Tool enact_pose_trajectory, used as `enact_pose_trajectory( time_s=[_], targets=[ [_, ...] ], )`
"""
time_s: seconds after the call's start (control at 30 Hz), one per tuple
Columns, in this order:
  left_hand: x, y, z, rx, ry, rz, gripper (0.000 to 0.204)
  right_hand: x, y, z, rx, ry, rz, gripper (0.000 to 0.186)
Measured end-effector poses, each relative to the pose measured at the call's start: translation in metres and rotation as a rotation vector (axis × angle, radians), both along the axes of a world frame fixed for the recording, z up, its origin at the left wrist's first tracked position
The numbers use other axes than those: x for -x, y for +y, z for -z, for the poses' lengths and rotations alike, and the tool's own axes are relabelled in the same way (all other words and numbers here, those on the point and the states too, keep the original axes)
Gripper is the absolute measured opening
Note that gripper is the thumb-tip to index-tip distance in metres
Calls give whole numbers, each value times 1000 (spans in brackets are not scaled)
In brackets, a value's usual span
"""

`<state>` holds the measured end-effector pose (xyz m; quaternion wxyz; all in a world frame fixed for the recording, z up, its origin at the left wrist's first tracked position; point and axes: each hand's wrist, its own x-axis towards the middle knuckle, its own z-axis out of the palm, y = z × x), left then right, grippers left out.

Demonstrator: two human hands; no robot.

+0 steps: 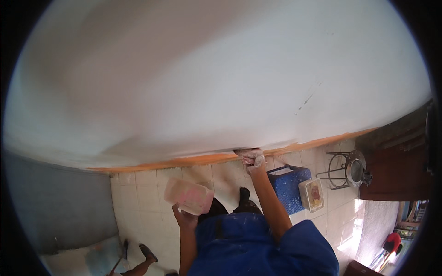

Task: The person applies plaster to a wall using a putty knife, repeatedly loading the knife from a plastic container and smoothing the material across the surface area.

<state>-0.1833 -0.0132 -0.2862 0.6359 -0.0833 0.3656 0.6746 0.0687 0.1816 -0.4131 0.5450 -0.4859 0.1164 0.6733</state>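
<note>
Scraper blade (244,151), flat and pale, was pressed against the white wall (221,78) at its lower edge, just above the orange band (184,161) that ran along the wall's foot. The blade was gripped by the right hand (254,161), whose fingers were closed tightly around the handle; the hand was smeared with white paste. The right forearm was stretched upward from the blue garment (258,244) worn by the person.

Tub (189,195), shallow, rectangular, translucent plastic with pinkish contents, was held level by the left hand (183,217). The fingers were curled under the tub's near edge; whether the thumb lay on the rim could not be told.

A dark shoe (244,193) was seen on the tiled floor (142,198), between the two forearms and near the wall's foot.

A blue crate (287,184) was set on the floor to the right of the right arm, with a lidded pale container (311,195) touching its right side. A metal stool frame (345,168) stood further right, beside a dark wooden door (396,161).

Another person's foot in a dark sandal (148,253) was recorded at the lower left corner of the floor, well apart from the tub.
</note>
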Motion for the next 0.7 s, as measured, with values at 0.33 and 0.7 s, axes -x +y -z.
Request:
enact_pose_trajectory(
  time_s=[0.33, 0.7],
  targets=[
    [3, -4, 8, 48, -86, 14, 63, 8, -7, 78, -186, 80, 96, 35],
    [11, -13, 1, 77, -39, -57, 55, 23, -72, 20, -140, 147, 52, 19]
  ],
)
